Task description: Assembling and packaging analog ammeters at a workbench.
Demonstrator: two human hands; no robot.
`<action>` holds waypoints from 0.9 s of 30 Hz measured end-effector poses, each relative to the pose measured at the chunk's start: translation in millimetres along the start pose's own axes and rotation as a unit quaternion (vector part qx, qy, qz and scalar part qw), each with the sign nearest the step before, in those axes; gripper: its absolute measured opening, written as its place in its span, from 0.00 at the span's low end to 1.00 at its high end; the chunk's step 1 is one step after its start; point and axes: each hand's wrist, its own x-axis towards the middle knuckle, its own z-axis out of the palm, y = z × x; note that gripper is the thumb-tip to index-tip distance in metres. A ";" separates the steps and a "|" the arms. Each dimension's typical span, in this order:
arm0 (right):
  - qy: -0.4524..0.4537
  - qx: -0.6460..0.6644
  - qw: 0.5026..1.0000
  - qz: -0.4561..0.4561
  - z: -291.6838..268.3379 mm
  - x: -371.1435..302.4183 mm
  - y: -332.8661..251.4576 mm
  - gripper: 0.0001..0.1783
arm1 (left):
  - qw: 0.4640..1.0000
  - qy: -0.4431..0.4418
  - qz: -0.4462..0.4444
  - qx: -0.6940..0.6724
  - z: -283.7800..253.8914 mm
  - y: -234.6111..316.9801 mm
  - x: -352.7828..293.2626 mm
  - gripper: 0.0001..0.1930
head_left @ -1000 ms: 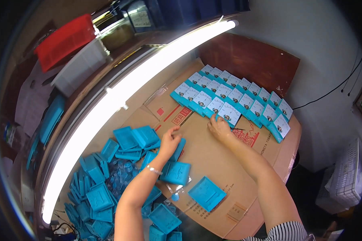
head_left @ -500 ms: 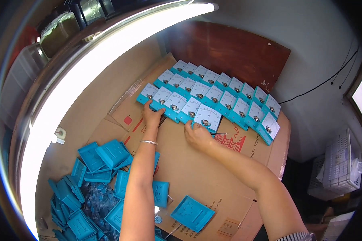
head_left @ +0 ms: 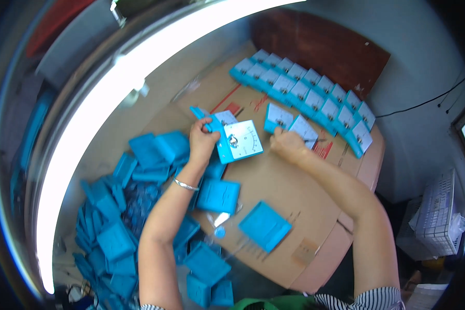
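My left hand (head_left: 203,142) is closed on the teal edges of a small stack of panel meters (head_left: 247,138), tilted and lifted above the cardboard. The front meter shows a white dial face with a metal movement at its base; another dial shows behind it. My right hand (head_left: 289,146) is closed at the near edge of two more panel meters (head_left: 280,118) standing side by side. A thin dark tool (head_left: 315,140) sticks out beside its fingers; its kind is too blurred to tell. Curled fingers hide how firmly this hand holds the meters.
Rows of similar meters (head_left: 315,101) lean along the far side of the cardboard (head_left: 253,181). Teal plastic covers (head_left: 113,240) and clear parts pile up at left. A single cover (head_left: 265,226) lies near front. A bright tube light (head_left: 82,139) arches overhead at left.
My left hand has taken a few meters from the front row and brought them nearer. My right hand stays by two meters now apart from the row. The whole view has shifted.
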 end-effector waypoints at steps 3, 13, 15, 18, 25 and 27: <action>0.031 0.040 0.999 0.018 -58.2 -21.9 -20.0 0.05 | 0.996 -0.023 -0.070 -0.058 -43.6 41.1 -55.8 0.22; 0.168 0.116 0.972 -0.115 -128.4 -81.7 -199.2 0.06 | 0.976 0.025 -0.150 -0.154 -166.9 7.6 -234.9 0.28; 0.174 0.087 0.972 -0.132 -122.7 -91.7 -214.2 0.06 | 0.970 0.010 -0.159 -0.185 -175.3 9.4 -262.4 0.30; 0.190 0.050 0.970 -0.145 -117.9 -105.4 -226.2 0.07 | 0.976 -0.025 -0.139 -0.168 -185.8 10.3 -298.0 0.33; 0.244 0.047 0.961 -0.123 -135.0 -126.4 -242.9 0.11 | 0.962 -0.020 0.226 0.149 -205.4 19.0 -387.7 0.34; 0.233 0.053 0.966 -0.102 -141.4 -133.7 -240.3 0.10 | 0.957 -0.051 0.243 0.148 -220.8 32.9 -429.2 0.32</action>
